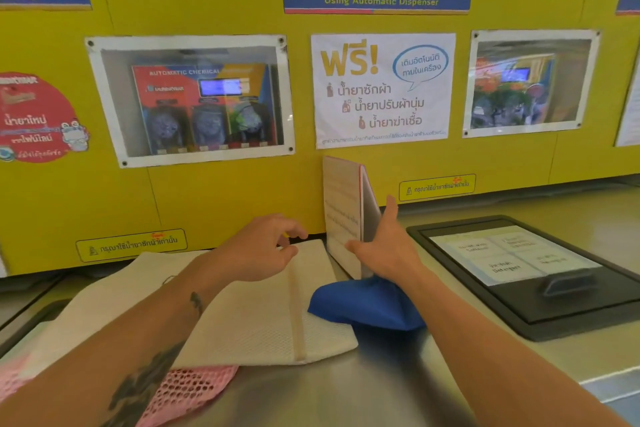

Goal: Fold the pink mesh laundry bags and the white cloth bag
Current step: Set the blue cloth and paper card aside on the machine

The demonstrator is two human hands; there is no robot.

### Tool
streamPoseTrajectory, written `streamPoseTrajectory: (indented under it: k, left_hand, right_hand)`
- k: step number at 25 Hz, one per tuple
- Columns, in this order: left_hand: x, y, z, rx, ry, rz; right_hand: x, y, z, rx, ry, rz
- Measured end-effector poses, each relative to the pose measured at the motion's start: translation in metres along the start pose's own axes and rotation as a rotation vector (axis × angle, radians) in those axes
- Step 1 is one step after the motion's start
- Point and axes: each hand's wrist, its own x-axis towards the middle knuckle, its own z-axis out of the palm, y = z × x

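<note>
While my left grip [266,246] hovers loosely curled and empty over the white cloth bag [242,308], I see my right grip [384,243] flat-fingered against the standing sign board [343,215].

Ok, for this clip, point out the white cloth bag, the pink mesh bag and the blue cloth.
white cloth bag [249,319], head view, on its flat middle panel.
pink mesh bag [188,388], head view, on the part showing below the white bag.
blue cloth [367,305], head view, on its bunched middle.

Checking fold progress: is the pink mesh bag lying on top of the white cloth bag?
No, the pink mesh bag peeks out from underneath the white cloth bag, which overlaps it.
</note>
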Motion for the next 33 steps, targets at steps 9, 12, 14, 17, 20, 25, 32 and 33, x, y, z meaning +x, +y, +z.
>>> streamPoseTrajectory:
  k: [9,12,14,17,20,25,32,33]
  left_hand:
    - [-0.067,-0.041,-0.051,0.092,-0.215,-0.018]
    - [-0.087,-0.073,-0.06,0.156,-0.377,-0.126]
    - [-0.101,-0.092,-0.064,0.182,-0.44,-0.149]
    - [-0.118,-0.117,-0.071,0.194,-0.427,-0.126]
    - [-0.136,-0.143,-0.087,0.221,-0.377,-0.154]
    - [-0.148,-0.15,-0.107,0.097,-0.307,-0.124]
    - [-0.064,-0.078,-0.092,-0.083,0.452,0.115]
    - [-0.053,-0.062,-0.088,-0.173,0.475,0.153]
  right_hand:
    - [-0.061,-0.044,0.009,-0.221,0.327,-0.136]
    - [-0.103,-0.057,0.033,-0.212,0.12,-0.22]
    - [-0.126,-0.076,0.055,-0.249,-0.31,-0.218]
    - [-0.134,-0.095,0.096,-0.367,-0.585,-0.199]
    - [-0.131,-0.098,0.119,-0.41,-0.441,-0.183]
    - [-0.128,-0.101,0.098,-0.104,-0.03,0.014]
    - [-0.135,-0.136,0.085,0.069,-0.166,-0.054]
    - [-0.132,-0.139,0.084,0.101,-0.094,-0.071]
